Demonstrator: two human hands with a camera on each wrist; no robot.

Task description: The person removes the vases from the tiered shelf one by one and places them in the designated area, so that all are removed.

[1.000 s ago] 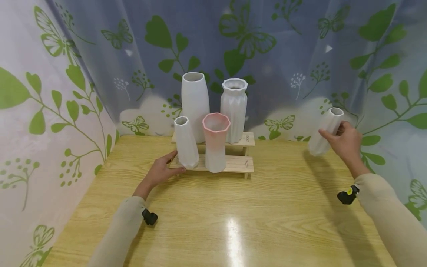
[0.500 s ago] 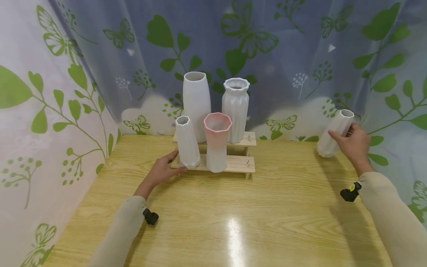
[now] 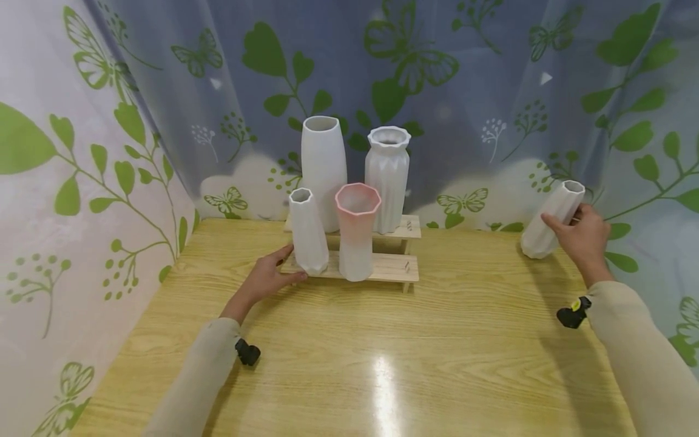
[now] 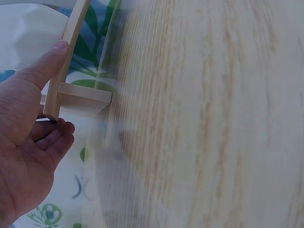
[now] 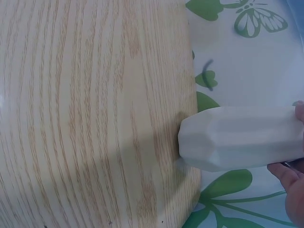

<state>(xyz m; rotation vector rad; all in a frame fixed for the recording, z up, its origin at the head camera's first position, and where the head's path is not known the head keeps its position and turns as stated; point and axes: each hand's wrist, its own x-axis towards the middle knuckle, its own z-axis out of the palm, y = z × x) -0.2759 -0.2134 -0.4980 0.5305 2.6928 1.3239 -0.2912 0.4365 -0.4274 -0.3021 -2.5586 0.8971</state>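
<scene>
At the far right of the table, my right hand (image 3: 585,243) grips a slim white faceted vase (image 3: 550,224) round its upper part. The vase leans to the right, with its base at the tabletop; the right wrist view shows the vase (image 5: 242,138) close up. My left hand (image 3: 264,279) holds the left end of a two-step wooden stand (image 3: 389,267). In the left wrist view the left thumb presses on the front edge of the stand (image 4: 71,38), and the fingers lie behind its end. A similar slim white vase (image 3: 309,235) stands on the lower step beside this hand.
A pink-to-white vase (image 3: 356,240) also stands on the lower step. Behind, the upper step bears a tall smooth white vase (image 3: 323,164) and a ruffled-rim white vase (image 3: 388,182). A patterned curtain (image 3: 480,91) hangs behind the wooden table (image 3: 437,352).
My right hand has carried the slim vase a short way to the right and tilted it slightly more. The left hand keeps its hold on the stand.
</scene>
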